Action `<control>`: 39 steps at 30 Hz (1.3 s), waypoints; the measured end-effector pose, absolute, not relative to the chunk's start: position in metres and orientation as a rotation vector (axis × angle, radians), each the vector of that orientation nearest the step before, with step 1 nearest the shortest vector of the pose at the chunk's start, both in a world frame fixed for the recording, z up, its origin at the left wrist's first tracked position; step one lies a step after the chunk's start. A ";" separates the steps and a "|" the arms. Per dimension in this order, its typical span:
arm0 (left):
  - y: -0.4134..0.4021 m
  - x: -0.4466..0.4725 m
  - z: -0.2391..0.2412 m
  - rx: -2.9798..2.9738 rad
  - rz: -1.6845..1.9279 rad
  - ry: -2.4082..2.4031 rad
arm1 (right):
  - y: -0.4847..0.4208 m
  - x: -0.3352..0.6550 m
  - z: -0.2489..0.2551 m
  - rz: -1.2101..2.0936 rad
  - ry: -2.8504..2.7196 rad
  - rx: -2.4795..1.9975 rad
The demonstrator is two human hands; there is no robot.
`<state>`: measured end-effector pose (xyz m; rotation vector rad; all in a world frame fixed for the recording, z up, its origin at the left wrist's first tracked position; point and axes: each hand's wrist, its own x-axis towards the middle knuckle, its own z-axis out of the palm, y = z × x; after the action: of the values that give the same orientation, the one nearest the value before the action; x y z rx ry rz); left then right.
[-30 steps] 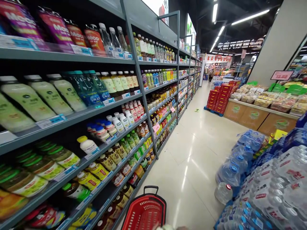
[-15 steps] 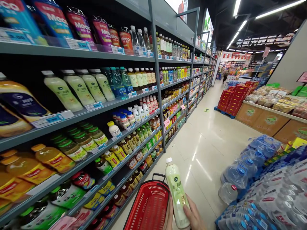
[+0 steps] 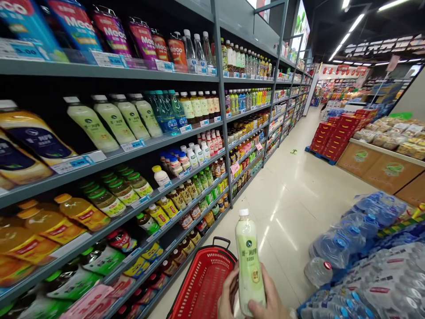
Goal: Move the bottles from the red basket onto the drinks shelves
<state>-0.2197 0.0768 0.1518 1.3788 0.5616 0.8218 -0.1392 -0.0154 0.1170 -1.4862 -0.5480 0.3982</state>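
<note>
A pale green drink bottle [image 3: 249, 261] with a white cap stands upright at the bottom centre, held between both my hands. My left hand [image 3: 228, 293] wraps its left side and my right hand [image 3: 269, 297] cups its right side and base. Just left of it, on the floor, sits a red plastic shopping basket [image 3: 202, 283] with a black handle. Matching pale green bottles [image 3: 113, 118] lie in a row on the second shelf at the left.
Tall grey shelving [image 3: 139, 146] packed with bottled drinks runs along the left of the aisle. Shrink-wrapped water packs and large water jugs [image 3: 361, 261] are stacked at the right. Red crates [image 3: 327, 139] and a produce stand [image 3: 385, 150] lie further back. Glossy tiled floor [image 3: 292, 190] stretches ahead.
The bottle has risen into view from the bottom edge, held in both hands, and the view has swung left toward the shelves.
</note>
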 end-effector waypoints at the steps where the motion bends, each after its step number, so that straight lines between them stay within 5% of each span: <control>1: 0.073 -0.216 0.157 1.437 0.818 0.538 | -0.018 -0.134 0.127 0.431 -0.596 -1.417; 13: 0.027 -0.169 0.197 1.607 0.879 0.249 | -0.044 -0.086 0.230 0.327 -0.860 -1.001; 23: 0.055 -0.174 0.236 2.122 1.052 -0.034 | -0.028 -0.086 0.241 0.106 -0.972 -1.070; 39: 0.083 -0.212 0.221 2.085 1.305 0.131 | 0.006 -0.123 0.225 0.155 -0.938 -1.209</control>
<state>-0.2121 0.0835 0.2212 2.0848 0.1308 1.3052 -0.1229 0.0065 0.2248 -1.2085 -0.9384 0.1553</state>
